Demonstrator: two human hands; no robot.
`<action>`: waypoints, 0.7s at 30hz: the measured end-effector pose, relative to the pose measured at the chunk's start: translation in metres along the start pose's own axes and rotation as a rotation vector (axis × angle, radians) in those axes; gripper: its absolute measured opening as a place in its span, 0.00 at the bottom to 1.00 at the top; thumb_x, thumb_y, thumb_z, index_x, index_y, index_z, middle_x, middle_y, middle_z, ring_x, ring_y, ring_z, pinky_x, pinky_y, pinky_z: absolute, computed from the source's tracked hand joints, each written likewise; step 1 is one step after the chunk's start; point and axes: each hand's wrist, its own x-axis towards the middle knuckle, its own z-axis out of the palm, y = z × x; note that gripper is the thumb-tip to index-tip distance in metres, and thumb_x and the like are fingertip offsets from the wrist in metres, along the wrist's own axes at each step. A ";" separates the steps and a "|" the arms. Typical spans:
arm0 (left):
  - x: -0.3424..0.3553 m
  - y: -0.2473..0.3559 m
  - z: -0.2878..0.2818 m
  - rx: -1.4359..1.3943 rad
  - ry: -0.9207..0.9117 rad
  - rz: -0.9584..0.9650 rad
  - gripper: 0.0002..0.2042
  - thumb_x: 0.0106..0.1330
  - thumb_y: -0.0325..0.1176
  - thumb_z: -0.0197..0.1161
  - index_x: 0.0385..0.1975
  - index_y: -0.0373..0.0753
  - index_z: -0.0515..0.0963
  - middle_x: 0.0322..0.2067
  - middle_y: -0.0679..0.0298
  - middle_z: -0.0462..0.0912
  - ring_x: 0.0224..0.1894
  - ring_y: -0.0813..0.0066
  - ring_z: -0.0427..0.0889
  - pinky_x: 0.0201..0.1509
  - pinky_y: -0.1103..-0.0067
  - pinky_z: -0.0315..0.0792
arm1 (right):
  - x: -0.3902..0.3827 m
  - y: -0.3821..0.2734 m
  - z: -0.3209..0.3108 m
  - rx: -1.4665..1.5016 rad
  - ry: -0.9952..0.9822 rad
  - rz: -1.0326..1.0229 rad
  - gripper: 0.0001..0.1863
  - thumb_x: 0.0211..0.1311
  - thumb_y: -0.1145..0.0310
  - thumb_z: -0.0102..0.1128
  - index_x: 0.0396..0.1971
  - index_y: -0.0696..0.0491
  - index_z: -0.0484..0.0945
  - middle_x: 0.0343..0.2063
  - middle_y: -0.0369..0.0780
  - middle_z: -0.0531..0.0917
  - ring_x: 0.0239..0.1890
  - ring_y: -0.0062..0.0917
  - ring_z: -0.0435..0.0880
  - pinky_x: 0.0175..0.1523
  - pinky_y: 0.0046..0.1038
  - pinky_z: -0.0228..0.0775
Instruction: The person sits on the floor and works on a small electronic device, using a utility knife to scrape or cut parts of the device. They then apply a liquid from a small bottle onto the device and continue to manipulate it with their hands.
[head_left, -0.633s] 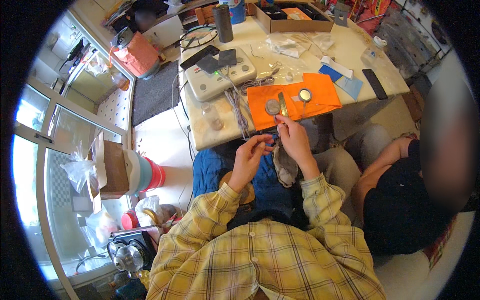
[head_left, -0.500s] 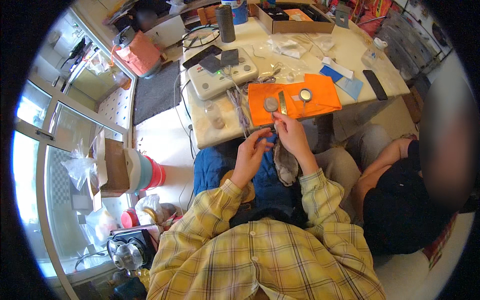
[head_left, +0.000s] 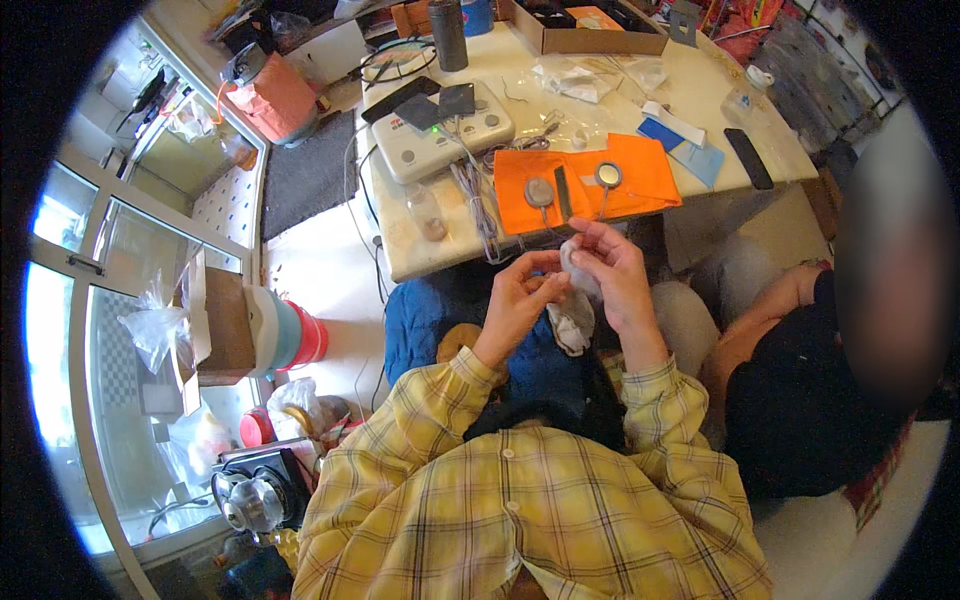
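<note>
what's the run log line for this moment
right hand: holding pale cloth | left hand: close to cloth, contact unclear | table: orange fabric under two round discs, white box

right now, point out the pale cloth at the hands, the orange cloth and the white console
Pale cloth [head_left: 582,283]: head view, its upper part
Orange cloth [head_left: 645,182]: head view, its right part
White console [head_left: 426,160]: head view, its top face

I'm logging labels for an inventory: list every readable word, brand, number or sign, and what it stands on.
None can be read clearly enough to quote.
White control unit: a small red marking on its top, too small and blurred to read.
Blue container at the picture's top edge: cut off by the frame; any print there is too small to read.
</note>
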 end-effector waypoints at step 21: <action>-0.091 0.036 -0.012 -0.033 0.077 -0.036 0.15 0.65 0.24 0.66 0.48 0.34 0.70 0.39 0.63 0.79 0.38 0.80 0.81 0.42 0.82 0.79 | -0.080 -0.005 0.027 -0.017 -0.042 0.098 0.18 0.60 0.75 0.67 0.49 0.57 0.75 0.40 0.38 0.82 0.43 0.20 0.82 0.47 0.23 0.77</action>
